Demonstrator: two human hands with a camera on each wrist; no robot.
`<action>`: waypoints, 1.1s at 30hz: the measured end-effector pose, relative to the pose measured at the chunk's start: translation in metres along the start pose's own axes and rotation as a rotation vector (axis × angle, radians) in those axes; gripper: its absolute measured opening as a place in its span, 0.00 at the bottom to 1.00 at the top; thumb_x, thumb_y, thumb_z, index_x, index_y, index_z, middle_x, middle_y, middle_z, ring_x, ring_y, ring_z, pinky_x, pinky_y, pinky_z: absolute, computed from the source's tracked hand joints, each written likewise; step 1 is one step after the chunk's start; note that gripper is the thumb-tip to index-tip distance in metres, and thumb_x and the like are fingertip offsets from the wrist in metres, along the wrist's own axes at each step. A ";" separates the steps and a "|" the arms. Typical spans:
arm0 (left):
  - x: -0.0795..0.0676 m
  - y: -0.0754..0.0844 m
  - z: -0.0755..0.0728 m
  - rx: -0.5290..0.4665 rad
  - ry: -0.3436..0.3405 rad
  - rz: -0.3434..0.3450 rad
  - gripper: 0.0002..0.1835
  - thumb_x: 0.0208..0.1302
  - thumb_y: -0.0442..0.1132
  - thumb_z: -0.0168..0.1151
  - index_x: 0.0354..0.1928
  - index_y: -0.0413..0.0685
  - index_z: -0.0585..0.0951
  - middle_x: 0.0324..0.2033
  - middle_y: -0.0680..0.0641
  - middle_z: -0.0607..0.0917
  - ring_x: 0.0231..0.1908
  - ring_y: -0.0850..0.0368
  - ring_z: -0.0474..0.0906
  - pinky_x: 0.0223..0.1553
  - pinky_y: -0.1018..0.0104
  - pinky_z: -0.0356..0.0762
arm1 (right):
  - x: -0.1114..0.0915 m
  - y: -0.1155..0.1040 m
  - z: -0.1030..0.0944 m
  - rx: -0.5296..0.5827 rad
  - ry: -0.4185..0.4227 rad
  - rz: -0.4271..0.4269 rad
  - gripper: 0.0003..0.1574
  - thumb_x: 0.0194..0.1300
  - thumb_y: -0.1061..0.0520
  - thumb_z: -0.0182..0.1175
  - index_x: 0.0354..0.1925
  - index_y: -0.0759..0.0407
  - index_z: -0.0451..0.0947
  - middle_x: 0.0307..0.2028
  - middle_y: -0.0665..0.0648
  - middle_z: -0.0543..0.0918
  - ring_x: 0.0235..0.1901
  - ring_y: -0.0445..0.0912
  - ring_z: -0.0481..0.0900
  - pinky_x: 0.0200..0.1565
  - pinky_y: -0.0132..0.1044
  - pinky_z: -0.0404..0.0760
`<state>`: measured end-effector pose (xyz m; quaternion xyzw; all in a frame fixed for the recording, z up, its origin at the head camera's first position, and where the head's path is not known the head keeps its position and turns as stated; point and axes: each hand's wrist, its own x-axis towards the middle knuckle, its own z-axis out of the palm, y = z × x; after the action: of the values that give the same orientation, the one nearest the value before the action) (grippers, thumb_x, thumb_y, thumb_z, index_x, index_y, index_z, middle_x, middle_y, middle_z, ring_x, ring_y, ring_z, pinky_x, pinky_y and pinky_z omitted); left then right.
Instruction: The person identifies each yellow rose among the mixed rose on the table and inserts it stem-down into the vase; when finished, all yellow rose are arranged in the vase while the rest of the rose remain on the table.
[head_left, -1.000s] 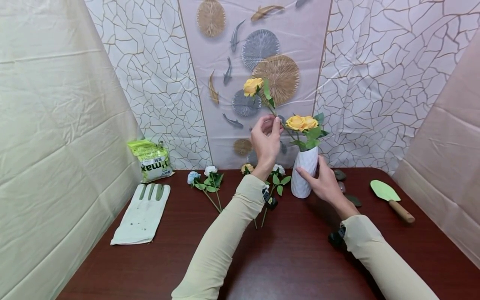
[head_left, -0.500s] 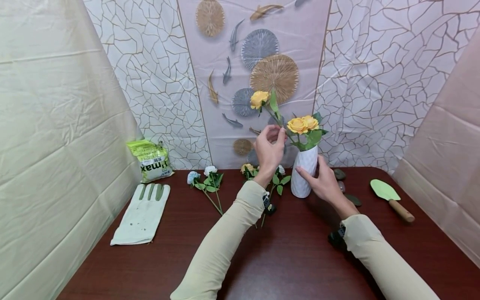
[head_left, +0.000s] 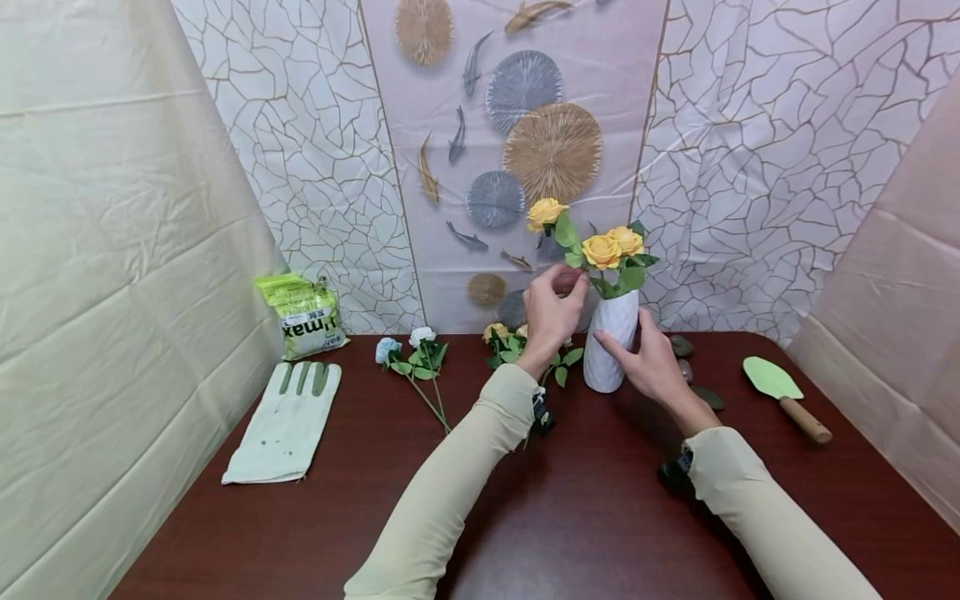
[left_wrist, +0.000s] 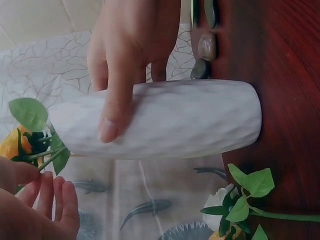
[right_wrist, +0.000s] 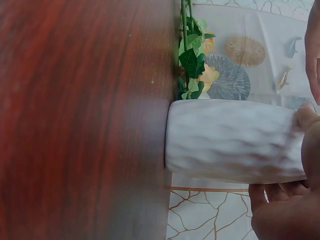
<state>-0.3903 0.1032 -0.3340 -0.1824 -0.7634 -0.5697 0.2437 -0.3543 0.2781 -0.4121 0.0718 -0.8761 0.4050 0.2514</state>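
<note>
In the head view, my left hand (head_left: 551, 315) pinches the stem of a yellow rose (head_left: 546, 214) just left of the white vase (head_left: 604, 346). That stem slants toward the vase mouth; its lower end is hidden. Two yellow roses (head_left: 611, 247) with green leaves stand in the vase. My right hand (head_left: 651, 367) grips the vase from the right, thumb across its front. The left wrist view shows the right thumb on the dimpled vase wall (left_wrist: 190, 120) and left fingertips (left_wrist: 67, 205) beside the stems. From the right wrist, the vase base (right_wrist: 175, 135) rests on the table.
White and blue roses (head_left: 405, 348) and more yellow roses (head_left: 497, 333) lie on the dark red table (head_left: 600, 517). At left are a glove (head_left: 285, 425) and a green bag (head_left: 303, 317). Stones (head_left: 681, 346) and a green trowel (head_left: 783, 396) lie at right.
My left hand has moved right and down with the yellow rose, bringing its bloom close to the two in the vase. The right hand and vase have stayed in place.
</note>
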 end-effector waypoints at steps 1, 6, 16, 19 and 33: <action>0.000 0.000 0.001 0.016 -0.010 -0.001 0.07 0.68 0.50 0.65 0.42 0.60 0.87 0.34 0.62 0.89 0.33 0.74 0.83 0.35 0.78 0.80 | 0.000 0.000 0.000 -0.001 -0.001 0.000 0.48 0.66 0.35 0.64 0.69 0.60 0.59 0.56 0.66 0.77 0.55 0.61 0.77 0.54 0.57 0.76; -0.006 -0.002 0.007 0.093 -0.100 -0.006 0.07 0.68 0.51 0.65 0.41 0.60 0.87 0.32 0.63 0.89 0.33 0.74 0.82 0.37 0.76 0.79 | 0.000 0.000 -0.001 -0.002 -0.013 0.013 0.49 0.66 0.33 0.63 0.70 0.59 0.58 0.57 0.66 0.76 0.56 0.60 0.77 0.53 0.57 0.77; -0.011 -0.007 0.010 -0.015 -0.031 0.022 0.06 0.68 0.48 0.64 0.45 0.62 0.85 0.35 0.62 0.88 0.35 0.72 0.83 0.38 0.78 0.81 | -0.002 -0.001 -0.001 0.000 -0.014 0.025 0.51 0.66 0.33 0.63 0.71 0.60 0.57 0.59 0.67 0.76 0.57 0.61 0.77 0.54 0.58 0.76; -0.008 -0.004 0.009 -0.083 0.018 0.034 0.09 0.70 0.49 0.61 0.49 0.63 0.83 0.38 0.61 0.87 0.38 0.70 0.83 0.41 0.78 0.82 | -0.001 -0.002 -0.001 0.000 -0.013 0.025 0.51 0.65 0.33 0.63 0.71 0.60 0.57 0.60 0.67 0.75 0.58 0.61 0.76 0.56 0.59 0.76; 0.004 0.000 0.013 -0.019 0.021 0.008 0.07 0.70 0.46 0.63 0.46 0.62 0.85 0.36 0.62 0.89 0.37 0.72 0.83 0.39 0.79 0.81 | 0.000 -0.002 0.001 0.003 -0.005 0.020 0.49 0.65 0.34 0.64 0.69 0.60 0.59 0.57 0.67 0.77 0.57 0.61 0.77 0.54 0.58 0.76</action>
<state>-0.3957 0.1159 -0.3353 -0.1818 -0.7547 -0.5778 0.2521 -0.3541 0.2764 -0.4115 0.0642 -0.8769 0.4087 0.2449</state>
